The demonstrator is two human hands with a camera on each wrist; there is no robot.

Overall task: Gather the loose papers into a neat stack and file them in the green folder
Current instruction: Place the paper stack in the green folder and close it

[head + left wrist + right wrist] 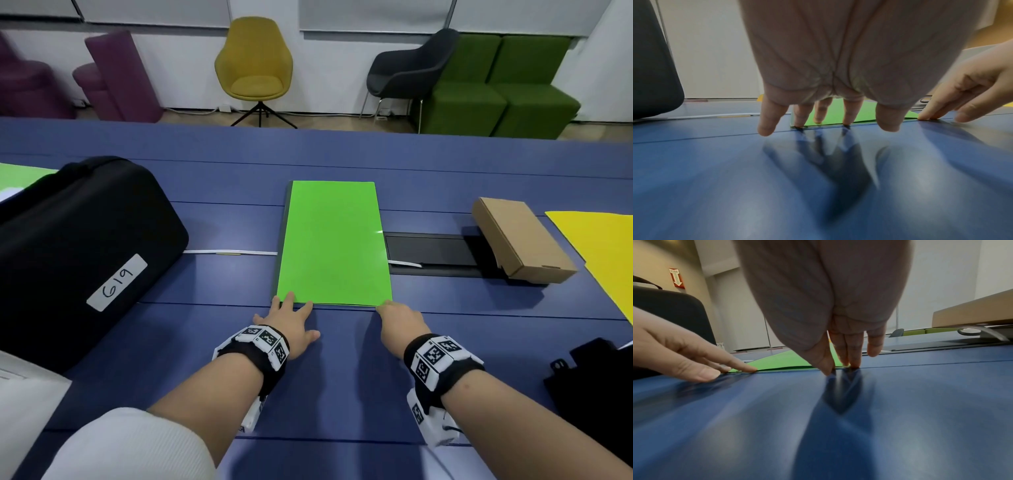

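The green folder [334, 243] lies closed and flat on the blue tabletop [212, 291], its long sides running away from the person, and it serves here as the landmark for everything else. At its near edge, toward the left corner, the left hand [291, 322] is spread flat with straight fingers; the left wrist view shows fingertips [798, 125] touching that edge while the thumb and little finger rest on the tabletop beside it. At the folder's near right corner the right hand [399, 320] reaches in with its fingers held together and fairly straight, their tips [855, 365] touching the corner where the cover meets the tabletop; neither hand is wrapped around anything. No loose sheets show outside the folder, and whether papers lie inside it cannot be told, though the right wrist view shows the cover lifted slightly along the near edge. Left of the folder sits a black case [78, 246] bearing a white label marked G19, with a white cable [233, 253] running between case and folder. Right of the folder is a dark recessed panel [431, 251] in the tabletop, and past that a brown cardboard box [520, 240], then a yellow sheet [603, 253] at the far right. Beyond the folder, across the tabletop, stands a yellow chair [255, 68].
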